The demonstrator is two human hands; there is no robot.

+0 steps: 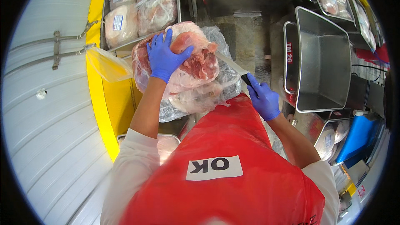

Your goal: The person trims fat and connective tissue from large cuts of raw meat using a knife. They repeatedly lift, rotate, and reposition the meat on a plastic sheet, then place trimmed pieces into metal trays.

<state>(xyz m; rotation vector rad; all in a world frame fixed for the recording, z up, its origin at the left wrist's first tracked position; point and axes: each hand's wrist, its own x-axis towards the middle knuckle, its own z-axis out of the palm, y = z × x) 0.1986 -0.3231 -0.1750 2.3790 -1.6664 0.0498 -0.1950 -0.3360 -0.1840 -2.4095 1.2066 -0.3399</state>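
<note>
A large piece of raw meat [196, 64], pink with pale fat, lies on crumpled clear plastic wrap [227, 85] in front of me. My left hand [165, 56], in a blue glove, rests on top of the meat with its fingers spread. In its own blue glove, my right hand [263, 99] is closed round the black handle of a knife [230, 63]. The blade slants up and left, and its tip reaches the right side of the meat. Whether the tip has entered the meat I cannot tell.
Beyond the meat stands a metal tub [178, 6] of wrapped meat packs. An upright metal bin [321, 66] is to my right, with more filled tubs behind it. A yellow frame [95, 25] and a ribbed white wall [46, 112] run along my left. My red apron [216, 141] touches the plastic.
</note>
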